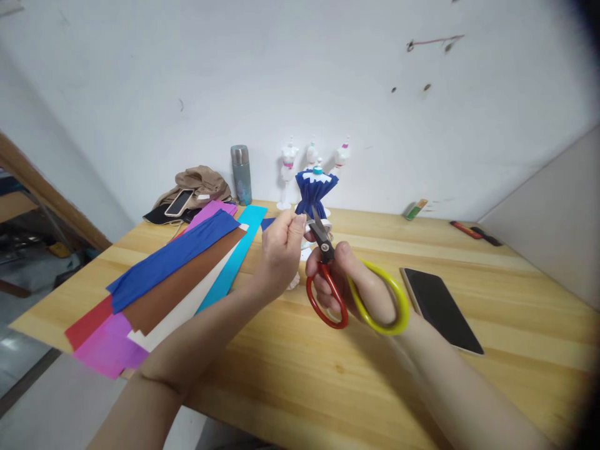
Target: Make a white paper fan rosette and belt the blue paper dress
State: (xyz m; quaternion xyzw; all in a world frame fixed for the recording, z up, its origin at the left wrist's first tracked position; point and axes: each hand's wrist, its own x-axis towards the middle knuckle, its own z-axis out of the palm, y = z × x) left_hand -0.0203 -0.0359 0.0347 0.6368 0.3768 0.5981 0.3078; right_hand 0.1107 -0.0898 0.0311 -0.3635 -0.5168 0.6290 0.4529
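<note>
My right hand (363, 281) holds a pair of scissors (325, 248) with one red and one yellow handle loop, its blades parted and pointing up and away. Close to the blade tips is my left hand (281, 250), closed in a pinch; what its fingers grip is too small to make out. Just behind both hands stands a small dress form wrapped in pleated dark blue fabric (313, 192), drawn in at the waist, with a teal cap on top. A pale band (323, 224) shows near its lower part, partly hidden by the scissors and fingers.
Coloured fabric strips (187, 281) overlap on the table's left. Several white dress forms (289, 164) and a flask (240, 175) stand by the wall. A brown cloth bundle (204, 181) with a phone (179, 202) lies at back left, a tablet (443, 309) at right, a red cutter (465, 230) behind.
</note>
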